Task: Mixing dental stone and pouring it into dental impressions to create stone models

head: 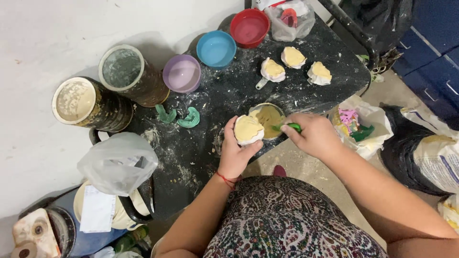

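A white mould [248, 129] w/ yellow filling is held in the left hand [235, 154], fingers clamped round its rim, at the near edge of the black desk [210, 100]. A green-handled tool [289, 127] is gripped by the right hand [313, 135], fingers closed on it, tip over a small pot [270, 118] of yellowish-brown mix just beside the mould.

Containers: 3 bowls are set in a row at the far side, purple [181, 73] w/ pale liquid, blue [216, 48] and red [249, 27] appearing empty. 2 tall cans stand at the desk's left edge: one [76, 101] w/ cream residue inside, the other [121, 68] w/ greyish inside. 3 more filled moulds [292, 58] are laid on the far right part of the desk, yellow tops up. 2 green figures [178, 116] are seen near the purple bowl.

Packages: a clear bag [289, 18] w/ sth red inside lies beside the red bowl. A translucent plastic bag [117, 162] sits at the desk's left corner, above a blue bucket [83, 239] w/ a white paper slip. Right of the desk, a white bag [370, 125] holds pink and green pieces; next to it lie a black bag [404, 153] and a white sack [437, 160] w/ blue print, too small to read.
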